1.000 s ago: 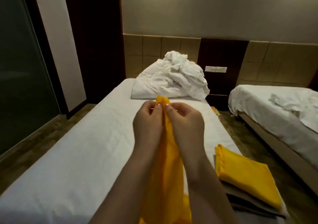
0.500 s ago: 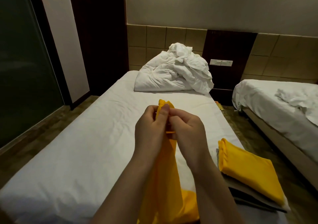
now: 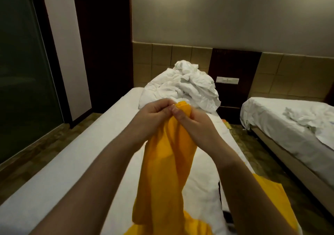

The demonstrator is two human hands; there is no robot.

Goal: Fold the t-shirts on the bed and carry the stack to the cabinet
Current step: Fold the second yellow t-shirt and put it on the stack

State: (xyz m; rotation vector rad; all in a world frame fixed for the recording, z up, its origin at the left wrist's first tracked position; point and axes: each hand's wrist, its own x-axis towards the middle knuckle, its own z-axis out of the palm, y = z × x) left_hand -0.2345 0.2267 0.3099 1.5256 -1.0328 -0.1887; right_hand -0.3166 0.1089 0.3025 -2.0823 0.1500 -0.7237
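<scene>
Grip changed on the yellow t-shirt [image 3: 166, 171].
The left hand [image 3: 153, 115] and right hand [image 3: 195, 124], earlier upright and pinching the tip, have tilted towards each other and bunch the top edge. The cloth below hangs wider. The right forearm now covers most of the folded stack [image 3: 267, 198].

Two hands [image 3: 153, 115] [image 3: 197, 124] — two beds [image 3: 63, 162] [image 3: 271, 113] — two t-shirts [image 3: 166, 162] [image 3: 267, 196]

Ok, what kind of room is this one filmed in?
Probably a twin hotel room: a near white-sheeted single bed, a second white-sheeted bed to its right, tan padded headboard panels, and a white switch plate on the dark wood panel between the beds.
</scene>
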